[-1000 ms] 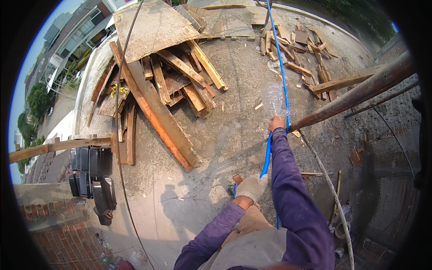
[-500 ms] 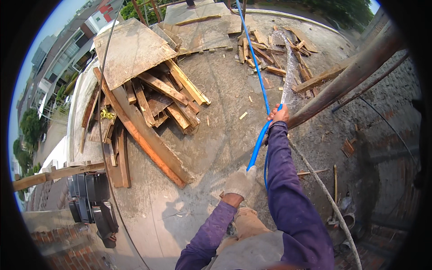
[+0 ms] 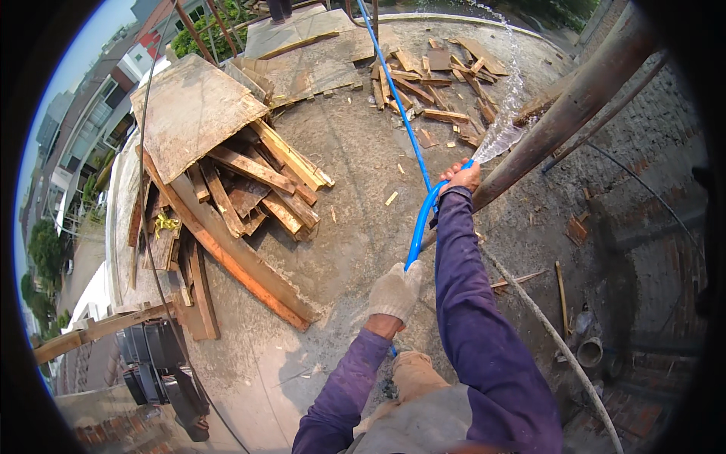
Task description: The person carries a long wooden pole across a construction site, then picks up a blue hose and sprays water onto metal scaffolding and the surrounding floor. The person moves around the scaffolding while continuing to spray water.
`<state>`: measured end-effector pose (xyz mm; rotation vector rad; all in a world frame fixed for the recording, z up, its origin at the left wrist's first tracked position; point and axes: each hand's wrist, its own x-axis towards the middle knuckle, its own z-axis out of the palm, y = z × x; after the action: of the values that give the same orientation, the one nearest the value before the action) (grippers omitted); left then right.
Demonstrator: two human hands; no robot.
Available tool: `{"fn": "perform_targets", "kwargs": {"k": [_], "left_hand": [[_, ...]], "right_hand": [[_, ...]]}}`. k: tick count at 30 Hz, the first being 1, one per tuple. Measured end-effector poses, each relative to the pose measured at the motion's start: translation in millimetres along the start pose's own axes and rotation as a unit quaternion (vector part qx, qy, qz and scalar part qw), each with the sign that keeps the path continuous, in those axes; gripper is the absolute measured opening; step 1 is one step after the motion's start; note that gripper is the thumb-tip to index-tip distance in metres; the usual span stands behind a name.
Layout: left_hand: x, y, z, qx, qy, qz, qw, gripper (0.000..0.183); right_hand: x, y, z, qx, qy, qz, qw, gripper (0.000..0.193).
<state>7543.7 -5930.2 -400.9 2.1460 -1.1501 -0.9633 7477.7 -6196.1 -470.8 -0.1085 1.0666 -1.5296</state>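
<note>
Holding a blue hose [image 3: 418, 233] above rough, open-air concrete [image 3: 363, 189], with the bare right hand [image 3: 461, 176] closed near its spraying end and the gloved left hand [image 3: 395, 293] wrapped lower down. Standing between piled planks [image 3: 293, 157] and a slanting pole [image 3: 571, 113].

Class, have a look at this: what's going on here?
A bare right hand grips a blue hose close to its end, while the gloved left hand holds it further back. Water is spraying outward from that end. Wood scraps lie scattered beyond, and a pile of boards, partly under a flat sheet, sits to the left.
</note>
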Motion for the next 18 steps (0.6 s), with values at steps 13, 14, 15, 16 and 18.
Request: {"fn": "perform_targets", "kwargs": {"k": [13,14,15,16,18], "left_hand": [[-15,9,-21,-0.07,-0.084,-0.086,0.99,0.052],[-17,4,-19,-0.091,-0.094,-0.113,0.985,0.052],[-19,-4,-15,-0.049,-0.1,-0.069,0.991,0.053],[-22,-13,-12,-0.01,-0.091,-0.04,0.995,0.054],[-34,-34,-8,0.014,-0.056,-0.006,0.998,0.056]], "right_hand": [[-8,19,-3,-0.12,-0.154,0.087,0.977,0.036],[-6,21,-2,-0.133,-0.115,0.056,0.983,0.035],[-8,18,-13,-0.106,-0.153,0.034,0.982,0.034],[-5,24,-12,-0.135,-0.097,0.035,0.985,0.032],[-2,29,-24,-0.215,-0.165,0.081,0.959,0.028]]}}
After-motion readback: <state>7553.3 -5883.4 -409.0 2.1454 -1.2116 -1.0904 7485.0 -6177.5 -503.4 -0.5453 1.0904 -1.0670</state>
